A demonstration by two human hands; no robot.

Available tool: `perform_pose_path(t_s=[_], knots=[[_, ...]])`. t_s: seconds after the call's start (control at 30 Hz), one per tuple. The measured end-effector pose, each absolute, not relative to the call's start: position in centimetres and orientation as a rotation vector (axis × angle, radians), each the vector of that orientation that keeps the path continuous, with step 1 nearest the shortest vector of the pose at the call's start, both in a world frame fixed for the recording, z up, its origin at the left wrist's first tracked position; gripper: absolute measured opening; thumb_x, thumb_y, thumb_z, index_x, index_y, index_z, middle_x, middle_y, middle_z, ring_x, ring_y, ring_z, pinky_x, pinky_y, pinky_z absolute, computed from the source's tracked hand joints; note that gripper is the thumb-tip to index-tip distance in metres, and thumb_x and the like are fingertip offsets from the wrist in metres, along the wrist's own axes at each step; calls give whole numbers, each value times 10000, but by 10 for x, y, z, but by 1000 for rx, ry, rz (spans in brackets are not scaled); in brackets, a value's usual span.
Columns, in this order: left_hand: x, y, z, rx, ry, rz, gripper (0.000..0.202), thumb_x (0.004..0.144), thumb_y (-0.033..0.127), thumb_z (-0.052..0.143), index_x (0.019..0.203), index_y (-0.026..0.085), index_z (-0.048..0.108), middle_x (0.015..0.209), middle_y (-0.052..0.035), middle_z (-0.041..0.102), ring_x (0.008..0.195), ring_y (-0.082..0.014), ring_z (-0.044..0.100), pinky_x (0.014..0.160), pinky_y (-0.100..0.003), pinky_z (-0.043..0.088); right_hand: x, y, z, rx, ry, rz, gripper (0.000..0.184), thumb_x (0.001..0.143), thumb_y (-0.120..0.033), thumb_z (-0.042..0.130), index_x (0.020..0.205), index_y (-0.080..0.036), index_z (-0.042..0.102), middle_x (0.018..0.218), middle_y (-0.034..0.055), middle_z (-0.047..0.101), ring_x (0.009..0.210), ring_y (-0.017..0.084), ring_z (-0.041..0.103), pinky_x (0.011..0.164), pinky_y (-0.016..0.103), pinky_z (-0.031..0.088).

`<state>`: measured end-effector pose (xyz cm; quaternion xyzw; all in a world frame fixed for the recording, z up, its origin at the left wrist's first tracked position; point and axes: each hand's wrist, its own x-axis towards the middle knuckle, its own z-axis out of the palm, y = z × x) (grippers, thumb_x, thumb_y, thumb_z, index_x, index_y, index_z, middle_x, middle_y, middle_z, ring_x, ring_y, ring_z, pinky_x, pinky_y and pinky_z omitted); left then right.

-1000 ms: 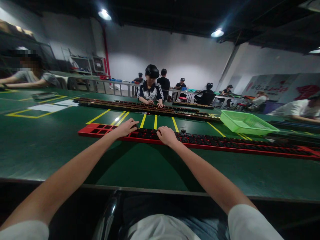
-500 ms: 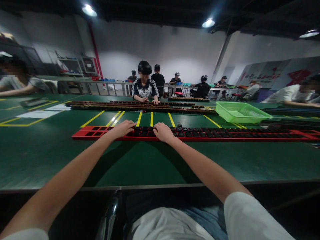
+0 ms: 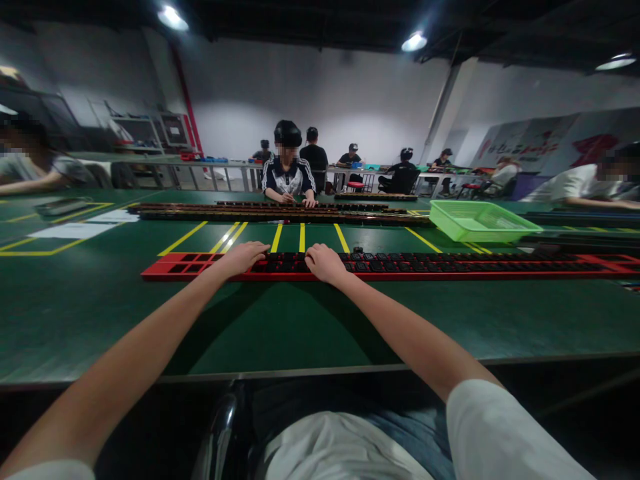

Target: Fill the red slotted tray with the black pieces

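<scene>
A long red tray [image 3: 153, 272] lies across the table before me, with rows of black square pieces [image 3: 383, 265] set in it. Over its left part rests my left hand [image 3: 244, 257], fingers stretched to the right and touching the black pieces; I see nothing held in it. My right hand [image 3: 326, 264] sits a short way to the right, its fingers curled down onto the tray. Whatever its fingertips may hold is hidden. One small black piece [image 3: 358, 250] stands at the tray's far edge, right of my right hand.
A light green basket [image 3: 480, 233] stands behind the tray at right. Long dark strips [image 3: 210, 212] lie farther back, before a person [image 3: 289, 173] seated opposite. Paper sheets [image 3: 75, 230] lie at left. Yellow tape lines mark the green table [image 3: 280, 327]. Other people sit on both sides.
The view has shifted very slightly. Both my hands stay at nearly the same places on the tray, and no piece has visibly moved.
</scene>
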<state>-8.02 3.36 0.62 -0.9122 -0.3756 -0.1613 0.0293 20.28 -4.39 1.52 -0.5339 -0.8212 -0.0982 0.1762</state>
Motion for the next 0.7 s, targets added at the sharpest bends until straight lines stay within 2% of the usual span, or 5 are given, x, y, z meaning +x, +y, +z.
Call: perform_pose_path(t_s=[0.2,0.4,0.7], knots=[[-78,34,5,-2865,-1155,-516,406,930,350,469,1255,202,662,1204,-104,685,1086,-245,625,1007,-384,453,203,-44,15,-1507,-2326,-273,289,997,-283,428,1050,-153,680,1123,137,648,1039,248,553,892,360,444],[-83,34,11,-2843,-1278,-480,444,955,384,399,1224,206,705,1180,-83,722,1052,-260,664,964,-376,479,203,-44,16,-1498,-2331,-301,288,995,-284,426,1031,-148,678,1114,137,649,1011,248,557,862,357,455],[-82,28,18,-2819,-1407,-490,361,892,337,541,1182,252,739,983,-41,774,847,-232,697,812,-306,500,202,-45,17,-1513,-2326,-264,292,1001,-269,411,1053,-148,671,1122,138,647,1036,249,551,887,357,446]])
